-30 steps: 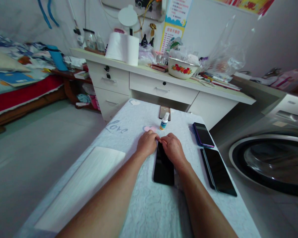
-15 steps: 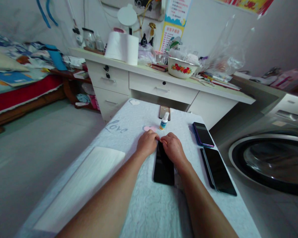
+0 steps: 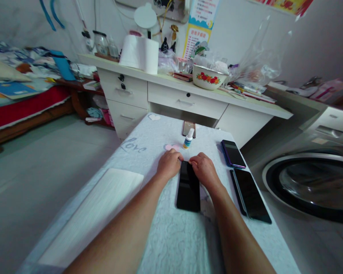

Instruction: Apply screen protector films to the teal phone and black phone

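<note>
A black smartphone (image 3: pixel 188 190) lies flat on the covered table, its dark glossy face up. My left hand (image 3: pixel 170 164) is closed at its top left corner, thumb and fingertips on the edge. At the top right corner my right hand (image 3: pixel 202 167) is also closed, fingers curled against the edge. Whether a thin film lies between the fingertips and the glass is too small to make out. Just beyond my hands stands a small white spray bottle (image 3: pixel 188 138) with a blue and yellow label. Behind the bottle lies a gold-coloured phone (image 3: pixel 189 128).
To the right lie a blue-edged phone (image 3: pixel 233 153) and a larger dark device (image 3: pixel 253 195). A pale flat panel (image 3: pixel 95 213) lies on the left. Past the table (image 3: pixel 160 247) are a white desk (image 3: pixel 185 101) and a washing machine (image 3: pixel 308 182) on the right.
My right hand has shifted slightly right along the phone's top edge, so the gap between my hands is wider. My left hand stays nearly in place.
</note>
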Available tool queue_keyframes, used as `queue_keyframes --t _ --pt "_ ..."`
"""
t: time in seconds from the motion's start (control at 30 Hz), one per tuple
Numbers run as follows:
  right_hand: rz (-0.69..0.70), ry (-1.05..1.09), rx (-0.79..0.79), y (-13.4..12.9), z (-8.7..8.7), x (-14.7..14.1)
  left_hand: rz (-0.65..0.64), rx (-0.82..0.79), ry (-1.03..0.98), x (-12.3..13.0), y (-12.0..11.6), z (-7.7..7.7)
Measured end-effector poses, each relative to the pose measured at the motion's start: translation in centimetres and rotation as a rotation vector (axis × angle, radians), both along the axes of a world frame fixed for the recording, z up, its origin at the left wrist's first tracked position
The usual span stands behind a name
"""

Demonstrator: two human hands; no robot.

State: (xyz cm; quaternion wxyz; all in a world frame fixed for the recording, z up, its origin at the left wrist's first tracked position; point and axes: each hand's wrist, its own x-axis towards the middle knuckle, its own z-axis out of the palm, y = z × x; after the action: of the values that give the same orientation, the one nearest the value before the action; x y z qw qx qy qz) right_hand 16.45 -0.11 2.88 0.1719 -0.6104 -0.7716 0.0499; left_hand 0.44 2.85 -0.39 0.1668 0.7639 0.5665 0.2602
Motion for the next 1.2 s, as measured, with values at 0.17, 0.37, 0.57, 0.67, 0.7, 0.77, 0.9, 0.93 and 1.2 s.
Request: queue_keyframes --t 0.17,0.37,0.57,0.67,0.7,0.77,0.9,0.93,1.2 --pt "-0.031 -0.013 -0.024 -0.4 0.6 1.3 -0.009 -0.015 -0.008 0.0 0.0 0.2" --pt "-0.089 -0.027 -0.072 -1.1 1.5 2.3 -0.001 -0.020 -0.017 0.1 -0.2 0.3" --pt "-0.078 0.018 -0.105 -1.5 2.0 2.5 0.001 -0.027 -0.007 0.1 -0.2 0.2" --pt "-0.037 0.076 -0.121 -1.7 1.9 2.2 0.003 -0.020 0.003 0.1 -0.2 0.2" --pt "-0.022 0.093 -0.124 -1.8 1.9 2.1 0.004 -0.018 0.006 0.1 -0.2 0.2" --pt "0.011 0.116 -0.129 -1.9 1.8 1.5 0.005 -0.020 0.014 0.1 -0.2 0.4" --pt "0.122 0.132 -0.127 -2.3 1.7 0.0 0.015 -0.033 0.021 0.1 -0.2 0.4" --pt "0.160 0.130 -0.121 -2.4 1.7 -0.3 0.015 -0.032 0.019 0.1 -0.2 0.4" --pt "0.033 0.094 -0.055 -1.5 0.8 -0.2 0.000 -0.013 0.020 0.1 -0.1 0.2"
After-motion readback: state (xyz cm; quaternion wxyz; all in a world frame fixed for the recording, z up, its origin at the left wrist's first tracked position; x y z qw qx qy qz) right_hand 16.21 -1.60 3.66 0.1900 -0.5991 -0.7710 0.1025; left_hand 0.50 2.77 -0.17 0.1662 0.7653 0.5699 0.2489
